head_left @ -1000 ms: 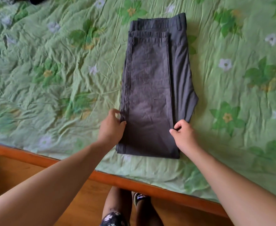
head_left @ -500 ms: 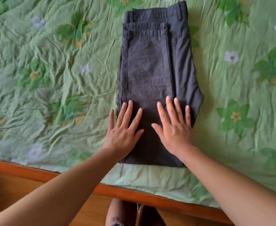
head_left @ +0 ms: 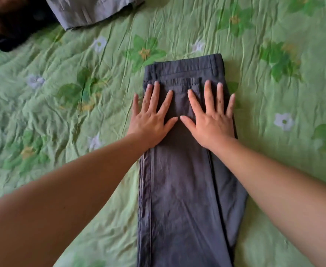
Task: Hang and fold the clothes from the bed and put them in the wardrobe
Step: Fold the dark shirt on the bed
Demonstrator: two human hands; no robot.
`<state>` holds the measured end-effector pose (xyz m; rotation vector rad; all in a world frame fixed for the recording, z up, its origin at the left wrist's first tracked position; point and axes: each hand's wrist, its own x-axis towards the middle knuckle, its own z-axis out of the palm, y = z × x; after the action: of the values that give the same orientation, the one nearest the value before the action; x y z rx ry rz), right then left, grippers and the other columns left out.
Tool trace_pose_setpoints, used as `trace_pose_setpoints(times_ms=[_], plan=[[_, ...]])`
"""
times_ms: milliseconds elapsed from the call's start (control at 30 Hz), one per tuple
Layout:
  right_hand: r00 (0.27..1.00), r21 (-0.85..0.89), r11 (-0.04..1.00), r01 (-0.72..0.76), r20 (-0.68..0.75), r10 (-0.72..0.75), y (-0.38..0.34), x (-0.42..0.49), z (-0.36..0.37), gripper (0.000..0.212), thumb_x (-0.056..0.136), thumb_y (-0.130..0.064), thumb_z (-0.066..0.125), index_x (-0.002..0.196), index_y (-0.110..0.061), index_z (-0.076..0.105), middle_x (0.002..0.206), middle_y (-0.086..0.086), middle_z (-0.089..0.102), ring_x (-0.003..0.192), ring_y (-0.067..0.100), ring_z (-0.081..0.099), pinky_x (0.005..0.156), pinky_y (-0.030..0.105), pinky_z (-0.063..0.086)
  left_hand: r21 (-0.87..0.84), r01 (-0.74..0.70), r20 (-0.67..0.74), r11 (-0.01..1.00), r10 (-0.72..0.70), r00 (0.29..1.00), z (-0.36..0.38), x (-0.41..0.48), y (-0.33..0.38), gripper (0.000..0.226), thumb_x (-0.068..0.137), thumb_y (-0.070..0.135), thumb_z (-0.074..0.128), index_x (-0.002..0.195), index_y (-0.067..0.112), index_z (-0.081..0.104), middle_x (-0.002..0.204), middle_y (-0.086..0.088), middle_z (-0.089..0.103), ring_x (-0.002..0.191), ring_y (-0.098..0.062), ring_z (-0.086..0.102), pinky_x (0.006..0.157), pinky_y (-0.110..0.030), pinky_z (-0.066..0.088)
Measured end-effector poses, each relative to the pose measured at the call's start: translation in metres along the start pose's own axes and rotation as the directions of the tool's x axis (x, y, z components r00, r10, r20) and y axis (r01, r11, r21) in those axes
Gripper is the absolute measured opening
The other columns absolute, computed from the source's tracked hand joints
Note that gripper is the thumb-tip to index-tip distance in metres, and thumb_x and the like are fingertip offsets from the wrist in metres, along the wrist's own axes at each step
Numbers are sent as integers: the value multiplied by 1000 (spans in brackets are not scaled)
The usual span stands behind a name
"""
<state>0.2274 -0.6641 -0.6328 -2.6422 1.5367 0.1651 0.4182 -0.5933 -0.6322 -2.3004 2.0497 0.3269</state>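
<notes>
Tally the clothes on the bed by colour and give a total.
Dark grey: 1, the trousers
Light grey: 1, a garment at the top edge
Black: 1, a bundle at top left, too blurred to identify
Total: 3

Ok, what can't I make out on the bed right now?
Dark grey trousers: near end cut off by the head view's bottom edge.
Light grey garment: mostly cut off by the top edge.
Dark heap, top left: blurred, cut off, unidentifiable.
Trouser fabric under the left hand and right hand: covered.
</notes>
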Motion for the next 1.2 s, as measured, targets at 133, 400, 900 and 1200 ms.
trace_pose_setpoints(times_ms=[133, 400, 900, 1200], plan=[[996, 55, 995, -80, 50, 78, 6, 54, 1, 78, 90, -81, 19, 157, -48, -1, 168, 8, -16, 153, 40, -16, 116, 73, 1, -20, -4, -20, 1000, 3, 1000, 1, 41, -7, 77, 96, 71, 17, 160, 32, -4, 167, -8, -12, 154, -27, -13, 123, -56, 1], [995, 120, 991, -60, 90, 49, 9, 45, -4, 77, 93, -77, 24, 158, -45, -3, 169, 6, -16, 154, 39, -13, 117, 71, 3, -70, 0, -11, 998, 0, 1000, -5, 29, -5, 75, 99, 67, 20, 160, 30, -3, 167, -10, -16, 154, -27, -14, 124, -54, 3], [952, 633, 727, -266, 52, 303, 49, -229, 8, 50, 93, -23, 62, 143, -21, 56, 117, 21, 60, 105, 40, 58, 94, 42, 46, -683, 305, 54, 663, -370, 927, 14, -246, 36, 39, 101, 24, 51, 139, 32, 54, 113, -2, 54, 93, -18, 59, 90, -35, 51], [894, 820, 397, -412, 448, 4, 28, -303, 0, 70, 76, 20, 40, 110, -34, 67, 74, 3, 57, 59, 6, 53, 57, 21, 46, -815, 439, 314, 378, -347, 883, 21, -330, 54, 76, 82, -15, 39, 115, 46, 69, 81, 0, 66, 68, -22, 54, 67, -28, 42]])
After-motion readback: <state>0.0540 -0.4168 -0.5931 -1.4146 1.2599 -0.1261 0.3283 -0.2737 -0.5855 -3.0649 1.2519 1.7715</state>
